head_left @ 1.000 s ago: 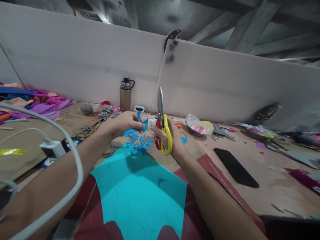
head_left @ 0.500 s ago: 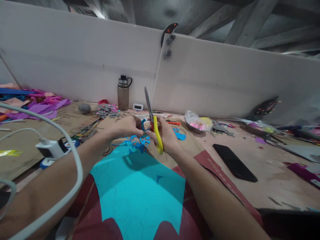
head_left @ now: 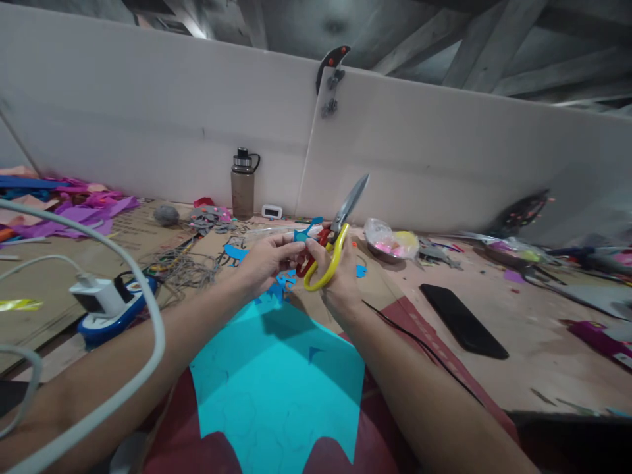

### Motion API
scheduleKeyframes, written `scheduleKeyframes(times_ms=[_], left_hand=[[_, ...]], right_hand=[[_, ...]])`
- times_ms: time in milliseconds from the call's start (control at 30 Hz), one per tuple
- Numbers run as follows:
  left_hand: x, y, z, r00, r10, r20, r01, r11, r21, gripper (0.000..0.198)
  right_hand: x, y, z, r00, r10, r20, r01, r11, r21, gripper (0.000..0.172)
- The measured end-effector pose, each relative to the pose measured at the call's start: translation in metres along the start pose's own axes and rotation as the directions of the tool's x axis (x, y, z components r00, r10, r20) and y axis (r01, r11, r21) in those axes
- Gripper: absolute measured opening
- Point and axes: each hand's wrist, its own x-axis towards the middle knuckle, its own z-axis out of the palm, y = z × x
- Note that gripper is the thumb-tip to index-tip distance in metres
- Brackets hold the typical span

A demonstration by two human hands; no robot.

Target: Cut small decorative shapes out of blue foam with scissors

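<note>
My left hand (head_left: 269, 262) pinches a small cut piece of blue sheet (head_left: 307, 232) between thumb and fingertips. Scissors (head_left: 340, 245) with one yellow and one red handle rest in my right hand (head_left: 338, 280), blades closed and pointing up to the right. My right thumb is close to the blue piece; whether it touches is unclear. Below both hands, a large turquoise sheet (head_left: 276, 382) with faint drawn outlines lies on red and brown cardboard. Small blue scraps (head_left: 282, 284) lie at its far edge, partly covered by my hands.
A bottle (head_left: 243, 184) stands against the white partition (head_left: 419, 151). To the right are a bowl (head_left: 390, 247) of pink bits and a black phone (head_left: 463, 320). A power strip (head_left: 118, 313) sits left, a white cable (head_left: 153, 316) arching before it. Purple scraps (head_left: 83, 214) are heaped far left.
The scissors have swung from pointing up and slightly left to pointing up and right. My left hand has moved slightly right and lower, and the blue piece is now held higher.
</note>
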Motion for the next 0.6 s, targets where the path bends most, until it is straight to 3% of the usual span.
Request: scheduleKeyframes(times_ms=[133,600], left_hand=[[-0.003,-0.004,0.003,0.998,-0.004,-0.066,0.002,1.0,-0.028,0.034],[0.0,-0.004,0.001,0.992,0.063,-0.108,-0.065,0.998,-0.02,0.03]], right_hand=[[0.001,0.009,0.0,0.998,-0.046,-0.051,0.045,0.999,-0.002,0.044],[-0.003,0.013,0.002,0.996,-0.058,-0.073,0.055,0.998,-0.042,0.044]])
